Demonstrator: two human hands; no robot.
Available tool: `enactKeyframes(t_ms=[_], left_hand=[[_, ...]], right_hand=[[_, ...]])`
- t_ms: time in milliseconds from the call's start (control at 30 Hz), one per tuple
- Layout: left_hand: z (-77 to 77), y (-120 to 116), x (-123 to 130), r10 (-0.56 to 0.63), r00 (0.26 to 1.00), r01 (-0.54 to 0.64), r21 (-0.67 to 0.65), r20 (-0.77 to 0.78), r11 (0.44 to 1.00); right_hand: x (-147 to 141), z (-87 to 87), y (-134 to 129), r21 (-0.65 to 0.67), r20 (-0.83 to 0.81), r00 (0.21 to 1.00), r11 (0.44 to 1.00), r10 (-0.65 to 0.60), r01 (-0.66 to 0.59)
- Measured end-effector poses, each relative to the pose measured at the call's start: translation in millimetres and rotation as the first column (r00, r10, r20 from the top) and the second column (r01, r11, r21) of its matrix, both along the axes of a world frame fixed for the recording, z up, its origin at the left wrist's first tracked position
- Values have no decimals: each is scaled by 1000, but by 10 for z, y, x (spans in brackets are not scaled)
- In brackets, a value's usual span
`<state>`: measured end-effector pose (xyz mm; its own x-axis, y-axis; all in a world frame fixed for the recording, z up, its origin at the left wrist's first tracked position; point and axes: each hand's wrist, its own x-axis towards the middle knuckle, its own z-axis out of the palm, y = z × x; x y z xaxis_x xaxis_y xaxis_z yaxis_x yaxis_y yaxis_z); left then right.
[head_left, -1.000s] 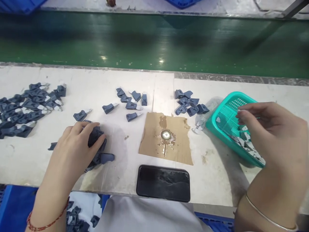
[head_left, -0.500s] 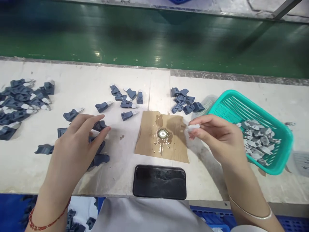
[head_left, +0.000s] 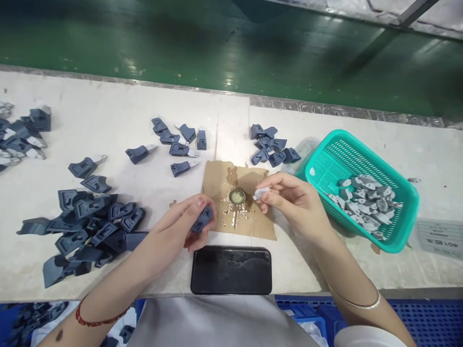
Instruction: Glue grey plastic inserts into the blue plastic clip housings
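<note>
My left hand [head_left: 188,221] is closed around a dark blue-grey plastic part [head_left: 202,219], left of the brown cardboard piece [head_left: 262,224]. Pinched between the thumb and fingers of my right hand [head_left: 292,202] is a small light-grey piece [head_left: 261,193], held over the cardboard's right side. On the cardboard sits a small round cap [head_left: 238,196] with liquid in it and wet splashes around it. A heap of similar dark plastic parts [head_left: 90,207] lies left of my left hand. The green basket [head_left: 405,226] on the right holds many light-grey pieces [head_left: 369,197].
A black phone [head_left: 231,271] lies at the table's front edge. Dark parts with grey tips [head_left: 179,149] are scattered behind my left hand. Another dark cluster [head_left: 271,144] sits behind the cardboard. A green conveyor belt [head_left: 162,53] runs along the back.
My left hand has moved right from the heap, bringing a dark plastic part towards the cardboard. My right hand still pinches the light-grey piece, now nearer the round cap. The view has shifted slightly.
</note>
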<state>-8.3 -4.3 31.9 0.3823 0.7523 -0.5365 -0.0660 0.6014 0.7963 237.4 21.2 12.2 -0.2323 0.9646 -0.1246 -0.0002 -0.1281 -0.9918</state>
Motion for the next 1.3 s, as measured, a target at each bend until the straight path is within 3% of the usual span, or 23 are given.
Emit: enactKeyframes(t_ms=[167, 300, 367, 467, 600, 733, 900, 1033, 1133, 1300], left_hand=[[-37, 23, 7, -101, 995, 103, 90, -25, 991], [-66, 32, 0, -162, 972, 203, 265, -171, 943], [-85, 25, 0, -163, 959, 243, 373, -232, 895], [-134, 10, -2, -147, 958, 257, 509, -248, 822], [-229, 1, -21, -117, 962, 242, 575, -247, 781], [-302, -10, -39, -139, 938, 309, 584, -318, 750], [-318, -31, 1, -79, 922, 338, 686, -380, 644], [-308, -42, 33, -54, 912, 359, 731, -406, 580], [-316, -51, 34, -52, 908, 371, 738, -416, 563], [-349, -60, 33, -37, 907, 371, 754, -420, 543]], right_hand=[[-4, -33, -15, 18, 105, 994, 1000, -2, 1], [-14, -74, -47, 131, 303, 952, 991, -38, -2], [-15, -89, -46, 222, 441, 897, 972, -25, -82], [-15, -95, -17, 366, 566, 824, 896, 0, -252], [-24, -95, 17, 450, 613, 790, 819, 7, -357], [-34, -104, 12, 458, 629, 777, 805, 7, -378], [-38, -88, 4, 458, 626, 780, 806, 7, -375], [-49, -83, 13, 488, 663, 749, 751, 13, -445], [-58, -80, 12, 482, 709, 705, 716, 20, -505], [-66, -41, 2, 485, 684, 730, 745, 4, -458]])
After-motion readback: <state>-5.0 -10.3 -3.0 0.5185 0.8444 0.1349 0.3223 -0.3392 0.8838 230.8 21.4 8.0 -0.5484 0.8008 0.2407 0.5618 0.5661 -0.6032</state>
